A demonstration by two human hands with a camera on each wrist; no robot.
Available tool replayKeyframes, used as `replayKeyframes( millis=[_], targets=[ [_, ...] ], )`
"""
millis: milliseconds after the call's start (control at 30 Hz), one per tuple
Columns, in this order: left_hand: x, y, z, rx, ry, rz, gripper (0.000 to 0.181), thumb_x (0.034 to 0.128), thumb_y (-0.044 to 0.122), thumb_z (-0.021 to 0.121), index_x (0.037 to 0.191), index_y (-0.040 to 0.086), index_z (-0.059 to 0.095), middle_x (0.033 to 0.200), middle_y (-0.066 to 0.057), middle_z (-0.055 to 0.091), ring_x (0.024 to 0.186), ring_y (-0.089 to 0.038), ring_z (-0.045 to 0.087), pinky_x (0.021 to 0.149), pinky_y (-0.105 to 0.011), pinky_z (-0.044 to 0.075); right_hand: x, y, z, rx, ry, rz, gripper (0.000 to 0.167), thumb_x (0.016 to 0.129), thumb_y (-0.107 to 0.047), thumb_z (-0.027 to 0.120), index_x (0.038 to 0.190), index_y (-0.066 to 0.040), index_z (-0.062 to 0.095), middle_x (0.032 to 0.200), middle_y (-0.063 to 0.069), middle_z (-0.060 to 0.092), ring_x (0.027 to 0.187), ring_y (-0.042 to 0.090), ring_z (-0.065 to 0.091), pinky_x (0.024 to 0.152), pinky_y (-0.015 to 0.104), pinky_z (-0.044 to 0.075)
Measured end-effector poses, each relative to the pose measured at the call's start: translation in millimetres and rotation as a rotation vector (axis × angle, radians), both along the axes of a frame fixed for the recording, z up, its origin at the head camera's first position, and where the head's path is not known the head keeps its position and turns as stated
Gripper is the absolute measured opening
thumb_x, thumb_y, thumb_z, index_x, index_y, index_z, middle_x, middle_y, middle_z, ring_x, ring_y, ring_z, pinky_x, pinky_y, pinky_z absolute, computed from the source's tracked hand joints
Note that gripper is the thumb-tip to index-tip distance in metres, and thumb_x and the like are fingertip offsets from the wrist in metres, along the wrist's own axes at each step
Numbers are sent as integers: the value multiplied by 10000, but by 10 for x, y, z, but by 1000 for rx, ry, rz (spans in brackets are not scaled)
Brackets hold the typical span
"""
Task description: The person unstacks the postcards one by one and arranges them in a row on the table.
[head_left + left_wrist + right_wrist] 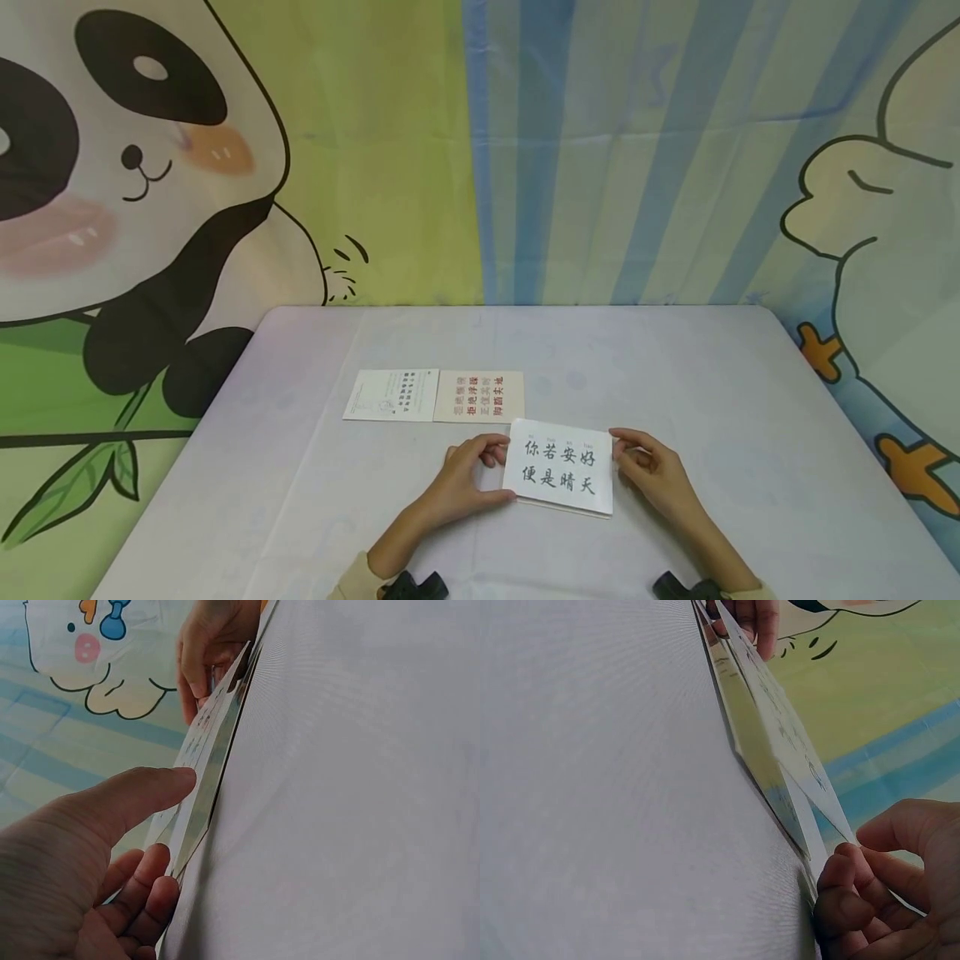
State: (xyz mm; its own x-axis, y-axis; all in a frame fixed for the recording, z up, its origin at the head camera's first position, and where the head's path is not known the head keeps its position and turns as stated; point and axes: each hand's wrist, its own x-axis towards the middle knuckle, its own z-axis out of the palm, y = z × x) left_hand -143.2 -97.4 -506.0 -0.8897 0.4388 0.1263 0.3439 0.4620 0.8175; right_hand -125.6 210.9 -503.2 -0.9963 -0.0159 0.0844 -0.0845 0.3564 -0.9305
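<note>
A white card [558, 467] with two lines of black Chinese characters lies on top of a thin stack of cards [570, 511] near the table's front. My left hand [463, 479] holds the stack at its left side; in the left wrist view its thumb [161, 784] is on the upper face, with the other fingers curled near the edge. At the right side, my right hand [660, 475] pinches the top card's edge between thumb and fingers. In the right wrist view the top card [780, 720] is tilted up, apart from the cards [769, 776] beneath.
Farther back and left on the white-covered table [675, 367] lie two cards side by side: a white one [378, 396] with small dark print and a beige one [480, 397] with red and grey characters. A cartoon-printed curtain [390, 150] stands behind the table.
</note>
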Motion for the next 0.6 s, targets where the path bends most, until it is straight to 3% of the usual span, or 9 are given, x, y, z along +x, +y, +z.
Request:
replayKeyframes(
  millis=[267,433,600],
  targets=[
    [-29,2,15,61,-19,-26,769,671,301,895,1324,124,530,1039,79,611,922,-66,561,879,-343,285,12,-11,13,-41,79,23,348,893,62,623,1238,78,581,956,139,567,686,70,572,556,234,496],
    [-44,2,13,104,-20,-34,764,685,253,891,1333,95,519,1050,63,602,902,-91,594,956,-375,320,5,-14,24,-106,45,54,373,907,59,609,1271,98,540,983,179,537,663,113,613,579,262,535],
    [-35,7,28,145,-28,-39,747,705,162,878,1344,62,505,1080,2,596,886,-177,613,910,-313,434,6,-40,25,-146,44,95,436,898,87,599,1317,112,482,1028,219,499,634,142,619,568,285,544]
  ],
)
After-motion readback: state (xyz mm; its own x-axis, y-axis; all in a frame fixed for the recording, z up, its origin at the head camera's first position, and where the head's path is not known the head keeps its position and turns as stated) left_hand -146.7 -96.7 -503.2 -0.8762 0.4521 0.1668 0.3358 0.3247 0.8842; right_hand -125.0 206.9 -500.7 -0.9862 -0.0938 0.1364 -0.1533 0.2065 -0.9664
